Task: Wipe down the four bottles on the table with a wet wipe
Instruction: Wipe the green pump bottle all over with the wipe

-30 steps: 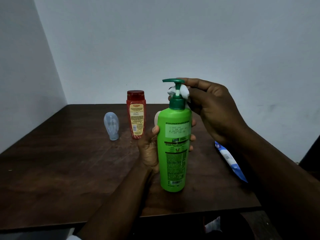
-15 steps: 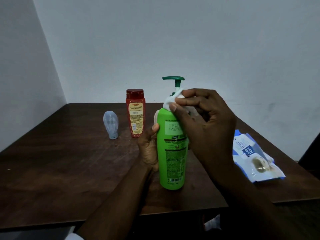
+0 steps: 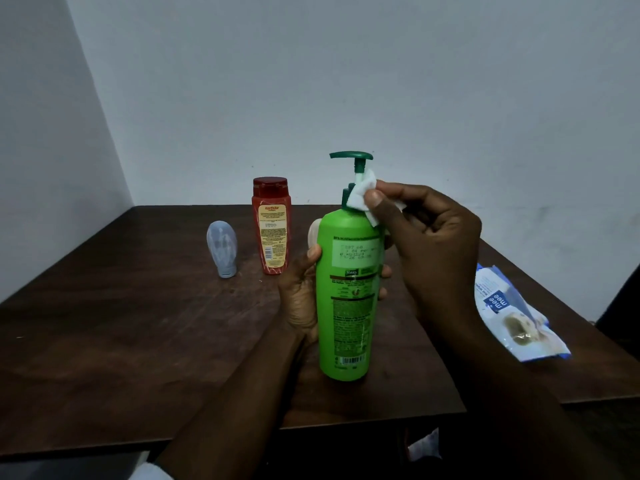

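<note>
A tall green pump bottle stands upright near the front of the dark wooden table. My left hand grips its body from the left, fingers wrapped behind it. My right hand pinches a folded white wet wipe against the bottle's dark green collar, just below the pump head. Farther back stand a red bottle and, to its left, a small pale blue bottle resting on its cap. A cream-coloured bottle peeks out behind the green one, mostly hidden.
A blue and white pack of wet wipes lies flat on the table at the right. Bare walls close the table's back and left sides. The table's front edge runs just below the green bottle.
My right hand slid the wipe from the pump stem down to the bottle's shoulder, then back up to the collar. The green bottle stays upright in my left hand.
</note>
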A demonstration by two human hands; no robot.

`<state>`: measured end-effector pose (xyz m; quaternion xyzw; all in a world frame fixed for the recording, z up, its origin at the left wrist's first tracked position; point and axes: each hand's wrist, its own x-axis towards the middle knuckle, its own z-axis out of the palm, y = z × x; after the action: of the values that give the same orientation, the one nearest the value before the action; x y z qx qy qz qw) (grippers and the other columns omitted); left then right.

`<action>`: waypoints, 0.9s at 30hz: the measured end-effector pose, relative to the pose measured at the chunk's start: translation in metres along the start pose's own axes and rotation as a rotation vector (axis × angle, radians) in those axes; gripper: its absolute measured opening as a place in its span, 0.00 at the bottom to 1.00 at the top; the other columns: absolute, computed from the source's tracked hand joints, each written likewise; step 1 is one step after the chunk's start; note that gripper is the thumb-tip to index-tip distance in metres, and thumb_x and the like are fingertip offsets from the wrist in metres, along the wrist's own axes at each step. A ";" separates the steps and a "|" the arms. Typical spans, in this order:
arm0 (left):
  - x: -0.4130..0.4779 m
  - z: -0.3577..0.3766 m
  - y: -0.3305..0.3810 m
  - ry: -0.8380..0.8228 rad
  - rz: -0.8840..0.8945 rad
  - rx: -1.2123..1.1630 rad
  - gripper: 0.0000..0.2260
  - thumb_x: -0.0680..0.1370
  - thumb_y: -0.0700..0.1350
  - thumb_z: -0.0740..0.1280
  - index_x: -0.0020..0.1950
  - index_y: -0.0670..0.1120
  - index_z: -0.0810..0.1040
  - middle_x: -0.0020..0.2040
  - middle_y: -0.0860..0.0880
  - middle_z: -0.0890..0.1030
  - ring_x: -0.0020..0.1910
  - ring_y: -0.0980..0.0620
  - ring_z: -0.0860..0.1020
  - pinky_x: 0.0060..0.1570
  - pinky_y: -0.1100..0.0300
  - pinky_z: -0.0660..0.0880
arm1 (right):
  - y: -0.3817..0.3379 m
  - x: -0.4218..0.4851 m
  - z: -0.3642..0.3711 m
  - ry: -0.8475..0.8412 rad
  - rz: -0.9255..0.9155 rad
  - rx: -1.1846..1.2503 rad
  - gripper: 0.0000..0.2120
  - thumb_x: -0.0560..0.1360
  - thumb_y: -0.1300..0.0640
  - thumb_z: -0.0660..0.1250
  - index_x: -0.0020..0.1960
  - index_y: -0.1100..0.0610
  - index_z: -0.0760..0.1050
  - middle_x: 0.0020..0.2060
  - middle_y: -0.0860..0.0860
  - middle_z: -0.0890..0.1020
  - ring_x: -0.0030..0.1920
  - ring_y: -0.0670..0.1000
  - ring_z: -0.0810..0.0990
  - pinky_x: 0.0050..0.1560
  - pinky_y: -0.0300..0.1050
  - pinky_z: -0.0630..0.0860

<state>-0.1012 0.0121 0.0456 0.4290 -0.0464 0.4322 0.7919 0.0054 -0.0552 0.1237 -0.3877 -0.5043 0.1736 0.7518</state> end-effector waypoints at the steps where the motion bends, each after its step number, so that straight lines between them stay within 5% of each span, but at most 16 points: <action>1: 0.000 -0.003 -0.003 -0.057 0.003 -0.012 0.26 0.76 0.57 0.65 0.69 0.43 0.77 0.62 0.41 0.81 0.56 0.42 0.81 0.56 0.46 0.77 | 0.000 0.002 -0.001 -0.010 0.053 0.007 0.04 0.75 0.60 0.74 0.50 0.57 0.84 0.43 0.50 0.88 0.41 0.46 0.85 0.36 0.41 0.79; 3: -0.001 -0.005 -0.002 -0.059 -0.004 0.005 0.26 0.76 0.58 0.65 0.69 0.44 0.77 0.63 0.42 0.81 0.57 0.43 0.81 0.56 0.48 0.77 | 0.000 0.007 -0.002 -0.065 0.165 0.022 0.04 0.77 0.56 0.72 0.51 0.55 0.83 0.39 0.50 0.87 0.33 0.50 0.79 0.26 0.43 0.73; 6: -0.001 0.000 0.000 -0.046 -0.016 0.010 0.28 0.75 0.58 0.67 0.70 0.42 0.76 0.64 0.41 0.79 0.56 0.42 0.80 0.55 0.48 0.76 | 0.002 0.017 -0.005 -0.201 0.297 0.032 0.08 0.80 0.53 0.68 0.53 0.56 0.81 0.30 0.52 0.78 0.27 0.52 0.68 0.26 0.42 0.67; 9: 0.000 0.001 0.001 -0.016 0.000 0.033 0.32 0.73 0.57 0.70 0.71 0.40 0.74 0.66 0.38 0.76 0.56 0.40 0.79 0.55 0.47 0.76 | -0.002 0.025 -0.009 -0.315 0.353 0.023 0.11 0.82 0.55 0.64 0.54 0.60 0.82 0.32 0.58 0.74 0.28 0.53 0.66 0.28 0.45 0.65; 13: -0.003 0.001 0.005 0.086 0.037 0.151 0.32 0.68 0.56 0.75 0.68 0.43 0.77 0.64 0.39 0.80 0.56 0.42 0.80 0.55 0.47 0.77 | -0.012 0.024 -0.011 -0.226 0.278 -0.024 0.06 0.79 0.58 0.68 0.50 0.55 0.84 0.37 0.46 0.85 0.33 0.49 0.77 0.33 0.43 0.75; 16: -0.002 0.008 0.010 0.119 0.058 0.272 0.43 0.64 0.54 0.80 0.74 0.42 0.69 0.62 0.41 0.79 0.54 0.46 0.79 0.53 0.52 0.77 | -0.015 0.018 -0.013 -0.115 0.156 -0.109 0.06 0.78 0.58 0.70 0.52 0.56 0.85 0.45 0.45 0.88 0.47 0.41 0.85 0.48 0.32 0.78; 18: -0.001 0.013 0.012 0.140 0.097 0.405 0.45 0.62 0.54 0.83 0.74 0.43 0.67 0.60 0.45 0.80 0.55 0.48 0.79 0.53 0.55 0.78 | -0.017 0.012 -0.014 -0.077 0.092 -0.185 0.06 0.78 0.56 0.71 0.52 0.55 0.86 0.45 0.44 0.88 0.48 0.42 0.85 0.50 0.34 0.79; 22: -0.005 0.028 0.011 0.206 0.190 0.737 0.30 0.63 0.49 0.81 0.62 0.49 0.75 0.53 0.47 0.84 0.53 0.48 0.83 0.50 0.57 0.80 | -0.024 0.001 -0.013 -0.067 -0.030 -0.331 0.04 0.76 0.50 0.74 0.49 0.48 0.86 0.41 0.45 0.87 0.43 0.51 0.85 0.45 0.47 0.81; 25: -0.009 0.035 0.009 0.255 0.271 0.837 0.23 0.63 0.49 0.78 0.56 0.51 0.77 0.48 0.54 0.86 0.48 0.54 0.85 0.44 0.62 0.80 | -0.027 -0.003 -0.014 -0.054 -0.114 -0.412 0.05 0.74 0.50 0.75 0.49 0.49 0.86 0.40 0.40 0.86 0.43 0.36 0.83 0.42 0.29 0.75; 27: -0.008 0.036 0.005 0.334 0.323 0.891 0.22 0.62 0.52 0.78 0.54 0.51 0.78 0.47 0.55 0.86 0.46 0.55 0.85 0.42 0.62 0.81 | -0.025 -0.006 -0.014 -0.027 -0.169 -0.474 0.07 0.74 0.51 0.76 0.50 0.51 0.86 0.42 0.40 0.86 0.44 0.37 0.82 0.44 0.27 0.73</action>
<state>-0.0985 -0.0177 0.0681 0.6377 0.2040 0.5898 0.4515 0.0126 -0.0808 0.1365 -0.5074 -0.5715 -0.0081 0.6449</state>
